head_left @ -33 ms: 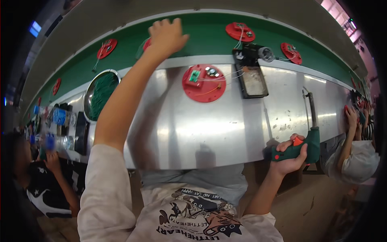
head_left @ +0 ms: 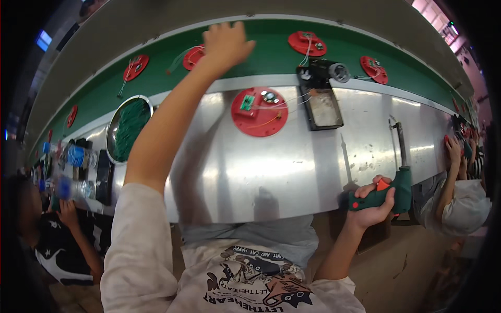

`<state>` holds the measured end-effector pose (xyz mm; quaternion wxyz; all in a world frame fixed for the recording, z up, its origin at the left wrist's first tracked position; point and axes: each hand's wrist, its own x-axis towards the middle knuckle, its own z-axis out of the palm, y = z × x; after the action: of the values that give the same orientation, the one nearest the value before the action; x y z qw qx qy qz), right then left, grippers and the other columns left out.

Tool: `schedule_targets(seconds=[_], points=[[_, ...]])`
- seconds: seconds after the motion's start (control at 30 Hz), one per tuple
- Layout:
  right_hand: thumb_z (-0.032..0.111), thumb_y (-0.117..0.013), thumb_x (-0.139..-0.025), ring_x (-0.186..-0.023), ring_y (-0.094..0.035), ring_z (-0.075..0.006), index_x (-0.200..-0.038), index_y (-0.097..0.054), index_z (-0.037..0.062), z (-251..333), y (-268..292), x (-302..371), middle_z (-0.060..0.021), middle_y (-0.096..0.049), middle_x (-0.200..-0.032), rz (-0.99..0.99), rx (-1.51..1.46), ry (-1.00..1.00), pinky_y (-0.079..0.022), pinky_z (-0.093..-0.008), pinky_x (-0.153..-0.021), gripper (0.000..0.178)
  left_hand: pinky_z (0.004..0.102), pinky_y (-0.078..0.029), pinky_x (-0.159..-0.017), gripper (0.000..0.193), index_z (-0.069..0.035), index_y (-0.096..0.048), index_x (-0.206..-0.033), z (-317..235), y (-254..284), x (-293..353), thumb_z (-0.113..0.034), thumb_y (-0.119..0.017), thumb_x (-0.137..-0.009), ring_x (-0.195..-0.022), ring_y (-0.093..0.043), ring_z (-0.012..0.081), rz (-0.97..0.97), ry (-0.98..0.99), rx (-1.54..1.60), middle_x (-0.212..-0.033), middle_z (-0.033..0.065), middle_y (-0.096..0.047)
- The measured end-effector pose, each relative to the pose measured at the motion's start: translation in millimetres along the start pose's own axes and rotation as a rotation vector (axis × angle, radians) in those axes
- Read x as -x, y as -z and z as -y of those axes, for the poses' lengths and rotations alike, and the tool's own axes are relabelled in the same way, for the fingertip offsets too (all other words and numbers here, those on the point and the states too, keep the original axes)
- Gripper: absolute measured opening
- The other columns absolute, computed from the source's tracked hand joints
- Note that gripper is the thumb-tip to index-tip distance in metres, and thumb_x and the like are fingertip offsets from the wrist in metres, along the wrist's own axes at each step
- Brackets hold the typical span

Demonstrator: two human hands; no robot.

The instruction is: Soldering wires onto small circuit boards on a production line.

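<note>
My left hand (head_left: 228, 46) reaches out over the green belt at the far side, its fingers spread, and nothing shows in it. Beside the wrist lies a red disc (head_left: 192, 58) with thin wires, partly covered by my arm. In my right hand (head_left: 374, 209) is a green soldering gun (head_left: 403, 190) with an orange trigger; its metal tip points up and away. Nearer me on the metal table sits another red disc (head_left: 259, 123) carrying a green circuit board (head_left: 247, 103) and a round silvery part. Its wires run to a black holder with a tray (head_left: 324, 109).
More red discs lie along the belt, such as one at left (head_left: 135, 68) and one at right (head_left: 373, 70). A round bowl of green wires (head_left: 131, 128) stands left of my arm, near plastic bottles (head_left: 78, 155). Other people sit at both sides.
My left hand has shifted slightly right and farther out over the belt. More of the red disc beside its wrist now shows. The right hand keeps the soldering gun in nearly the same place.
</note>
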<state>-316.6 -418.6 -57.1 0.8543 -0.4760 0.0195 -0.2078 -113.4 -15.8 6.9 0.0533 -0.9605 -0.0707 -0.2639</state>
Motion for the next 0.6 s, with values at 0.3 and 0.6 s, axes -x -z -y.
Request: schedule_targets(seconds=[0.3,0.6], points=[[0.035,-0.037,-0.104,-0.048,-0.048,-0.0132,-0.11,-0.051,0.0013,-1.3,12.5,0.9,-0.0106,-0.055,-0.094,-0.175,-0.014,0.041,-0.042,-0.0282,-0.044,0.037,0.0513,-0.036,-0.108,0.097,-0.008,-0.062,-0.132,-176.6,-78.0,-110.9,-0.075,-0.076,-0.063,-0.135,-0.041,0.0432,0.461,0.222,0.395,-0.145,0.022,-0.047],[0.032,-0.04,-0.101,-0.046,-0.048,-0.0161,-0.108,-0.051,0.0015,-4.5,3.0,0.9,-0.0126,-0.055,-0.092,-0.167,0.018,0.064,-0.045,-0.0326,-0.044,0.033,0.0349,-0.056,-0.073,0.054,-0.008,-0.065,-0.124,-44.1,-65.7,-123.3,-0.024,-0.079,-0.074,-0.067,-0.069,0.0207,0.826,0.187,0.767,-0.067,0.0087,-0.07]])
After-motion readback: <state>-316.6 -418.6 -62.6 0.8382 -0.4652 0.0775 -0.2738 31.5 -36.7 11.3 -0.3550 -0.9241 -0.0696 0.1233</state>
